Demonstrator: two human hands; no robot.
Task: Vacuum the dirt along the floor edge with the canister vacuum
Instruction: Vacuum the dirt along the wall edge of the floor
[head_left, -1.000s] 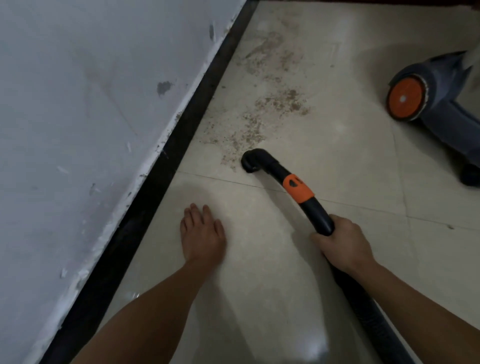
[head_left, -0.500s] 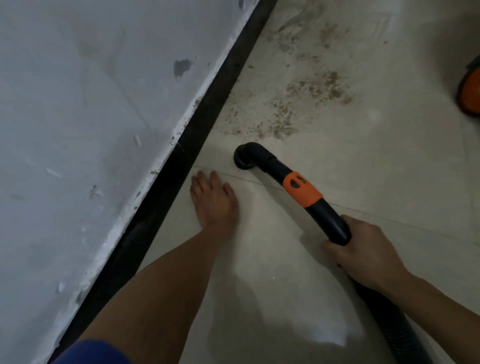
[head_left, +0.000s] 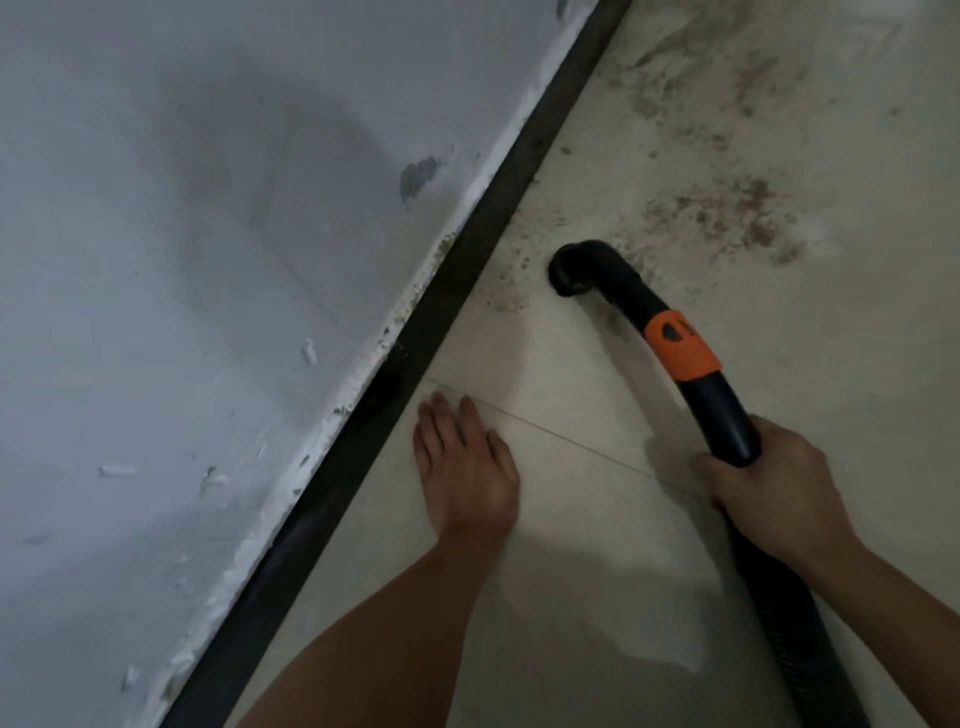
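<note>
- wall (head_left: 182, 260): grey-white, scuffed, with paint flaking along its foot. It fills the side out beyond the left grip (head_left: 465, 467).
- floor (head_left: 597, 597): pale tiles. One joint line (head_left: 571, 439) runs across between the two grips and passes under the left grip's fingertips.
- skirting (head_left: 467, 260): black strip where the wall meets the floor, just beside the left grip on its outer side.
- dirt (head_left: 727, 213): brown and scattered in patches ahead of the right grip (head_left: 769, 483), past the mouth (head_left: 566, 280) of the vacuum tube. Finer specks lie between the mouth and the skirting.
- vacuum hose (head_left: 800, 665): black and ribbed. It trails back from the right grip, beside the forearm, to the lower edge of view.
- vacuum tube (head_left: 623, 291): black and curved, reaching forward from the right grip. Its mouth is down on the floor at the near edge of the dirt.
- right grip: fingers wrapped round the tube's rear end.
- left grip: flat on the floor with fingers straight, holding nothing, well apart from the tube.
- orange collar (head_left: 681, 345): on the tube, between the right grip and the mouth.
</note>
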